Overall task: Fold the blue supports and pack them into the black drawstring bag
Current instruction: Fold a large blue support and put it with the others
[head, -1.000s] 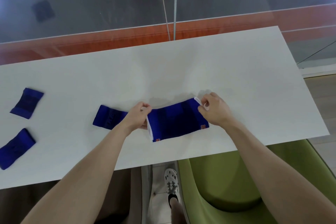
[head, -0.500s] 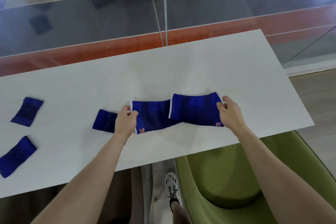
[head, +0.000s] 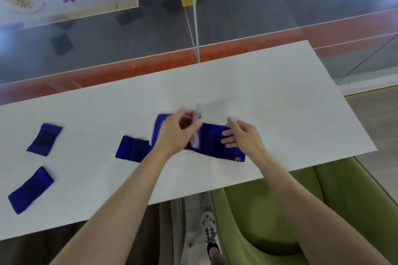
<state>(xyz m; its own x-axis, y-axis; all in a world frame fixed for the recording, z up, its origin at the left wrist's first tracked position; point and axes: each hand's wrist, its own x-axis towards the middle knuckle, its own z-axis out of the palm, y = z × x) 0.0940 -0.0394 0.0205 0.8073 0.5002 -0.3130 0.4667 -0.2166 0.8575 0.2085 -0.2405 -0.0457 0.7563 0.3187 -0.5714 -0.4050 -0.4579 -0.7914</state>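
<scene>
the left hand is pinching the white-edged end of a blue support near the tabletop's front edge. the right hand is lying open, fingers flat on it. no bag is showing.

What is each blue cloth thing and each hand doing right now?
Long blue fabric support: half folded, under both hands.
Three small blue supports: folded, lying flat.
Left hand: gripping the support's white-edged end, blurred.
Right hand: open, pressing the support flat.
</scene>
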